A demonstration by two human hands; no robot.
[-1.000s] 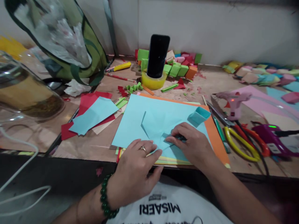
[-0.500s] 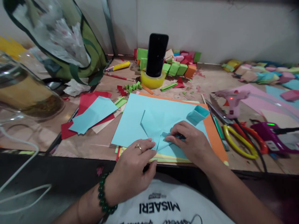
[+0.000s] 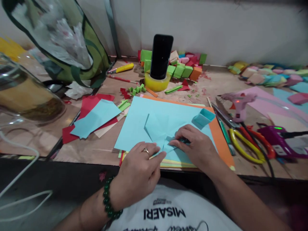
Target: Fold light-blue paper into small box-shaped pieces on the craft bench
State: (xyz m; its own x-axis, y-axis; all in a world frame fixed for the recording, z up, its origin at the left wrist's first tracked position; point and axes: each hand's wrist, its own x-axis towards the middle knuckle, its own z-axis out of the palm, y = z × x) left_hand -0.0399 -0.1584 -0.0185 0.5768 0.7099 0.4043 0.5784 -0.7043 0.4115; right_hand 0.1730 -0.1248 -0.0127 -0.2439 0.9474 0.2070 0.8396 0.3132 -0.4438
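Note:
A light blue folded paper piece (image 3: 160,128) lies on a larger light blue sheet (image 3: 137,122), which tops an orange sheet (image 3: 220,134). My left hand (image 3: 138,173), with a ring and a green bead bracelet, presses its fingertips on the folded paper's near edge. My right hand (image 3: 196,146) pinches a small flap of the same paper, its fingers curled together. A small blue folded box (image 3: 204,118) rests just beyond my right hand.
A black phone (image 3: 161,56) stands in a yellow tape roll (image 3: 156,85), with coloured paper blocks (image 3: 185,65) behind. Scissors (image 3: 243,141) and glue guns (image 3: 237,104) lie to the right. Red and blue sheets (image 3: 93,117), a glass jar (image 3: 26,93) and a green bag (image 3: 60,41) sit left.
My left hand shifted slightly along the paper's near edge, its fingers pressing the fold closer to my right hand. My right hand stayed on the flap.

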